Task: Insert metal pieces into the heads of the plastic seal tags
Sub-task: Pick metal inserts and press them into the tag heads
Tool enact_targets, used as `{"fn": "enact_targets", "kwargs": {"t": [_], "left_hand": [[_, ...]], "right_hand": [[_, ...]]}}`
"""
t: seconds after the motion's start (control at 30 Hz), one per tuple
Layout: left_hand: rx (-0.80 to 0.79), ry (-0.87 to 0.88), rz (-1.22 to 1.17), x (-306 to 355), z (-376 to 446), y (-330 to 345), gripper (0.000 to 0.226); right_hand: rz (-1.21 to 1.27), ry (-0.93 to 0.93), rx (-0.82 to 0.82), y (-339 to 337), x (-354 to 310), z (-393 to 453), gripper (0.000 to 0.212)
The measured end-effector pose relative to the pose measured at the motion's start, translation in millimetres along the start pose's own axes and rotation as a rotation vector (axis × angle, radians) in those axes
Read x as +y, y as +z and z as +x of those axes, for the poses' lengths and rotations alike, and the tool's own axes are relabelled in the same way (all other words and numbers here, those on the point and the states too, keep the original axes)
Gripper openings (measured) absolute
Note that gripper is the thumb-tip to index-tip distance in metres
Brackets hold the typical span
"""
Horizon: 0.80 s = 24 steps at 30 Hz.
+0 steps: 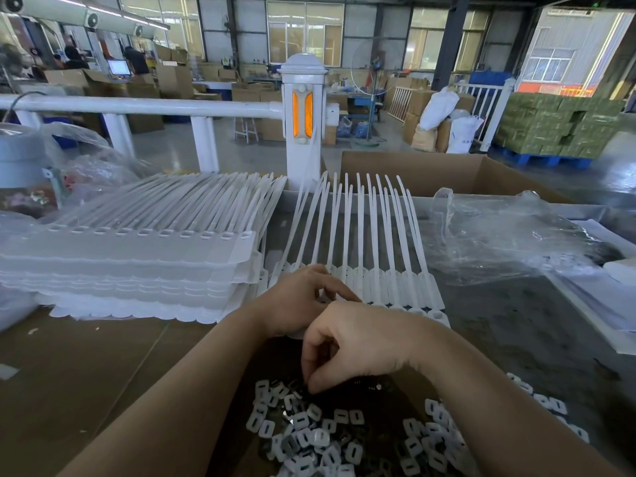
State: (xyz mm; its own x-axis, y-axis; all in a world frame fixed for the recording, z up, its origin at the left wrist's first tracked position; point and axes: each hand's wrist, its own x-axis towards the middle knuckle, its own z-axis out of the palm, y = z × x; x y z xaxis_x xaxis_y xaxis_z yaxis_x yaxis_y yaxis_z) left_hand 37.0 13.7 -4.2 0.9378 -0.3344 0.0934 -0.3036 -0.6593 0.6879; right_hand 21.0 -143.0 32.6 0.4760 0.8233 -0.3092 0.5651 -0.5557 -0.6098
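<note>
Setting: factory hall behind my counter [86,366]; white railing post [303,132] with an amber reflector straight ahead, stacked cartons and large windows beyond.
Counter surface: brown cardboard sheet on the left, dark under the work in the middle.
Stack, left: sheets of white plastic seal tags [137,256] piled several layers deep, straps pointing away from me.
Working row: a strip of seal tags [375,270] lies ahead of my hands, straps fanned up and away, heads toward me; its near-left end is under my left hand.
Metal pieces: loose heap of small metal pieces [316,432], pale squarish bits with a slot in each, directly in front of me at the near edge; more scattered to the right.
Left hand [299,301]: resting on the heads of the working row, fingers curled down onto them; I cannot tell whether they pinch a tag or only press.
Right hand [347,346]: over the heap, thumb and forefinger drawn together at its top; whether a piece sits between them is hidden.
Right side: crumpled clear plastic bag [509,235]; open cardboard box [447,173] behind it.
</note>
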Motion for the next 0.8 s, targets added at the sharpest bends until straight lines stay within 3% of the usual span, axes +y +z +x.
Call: {"fn": "enact_targets", "kwargs": {"t": [0.13, 0.3, 0.4, 0.57, 0.8], "left_hand": [[-0.007, 0.010, 0.003, 2.1, 0.3, -1.8, 0.035], [0.010, -0.020, -0.015, 0.1, 2.0, 0.9, 0.021], [0.046, 0.001, -0.049, -1.6, 3.3, 0.6, 0.020], [0.151, -0.025, -0.246, -2.8, 4.3, 0.5, 0.009], [0.209, -0.019, -0.228, 1.4, 6.2, 4.4, 0.006]], "right_hand": [[0.122, -0.001, 0.157, -6.8, 8.5, -3.4, 0.004], [0.381, 0.119, 0.625, -15.6, 25.7, -4.2, 0.011], [0.484, 0.233, 0.805, -16.2, 38.5, -4.2, 0.008], [0.513, 0.267, 0.879, -13.4, 48.3, -4.6, 0.008], [0.508, 0.253, 0.818, -12.8, 46.1, -2.2, 0.011]]}}
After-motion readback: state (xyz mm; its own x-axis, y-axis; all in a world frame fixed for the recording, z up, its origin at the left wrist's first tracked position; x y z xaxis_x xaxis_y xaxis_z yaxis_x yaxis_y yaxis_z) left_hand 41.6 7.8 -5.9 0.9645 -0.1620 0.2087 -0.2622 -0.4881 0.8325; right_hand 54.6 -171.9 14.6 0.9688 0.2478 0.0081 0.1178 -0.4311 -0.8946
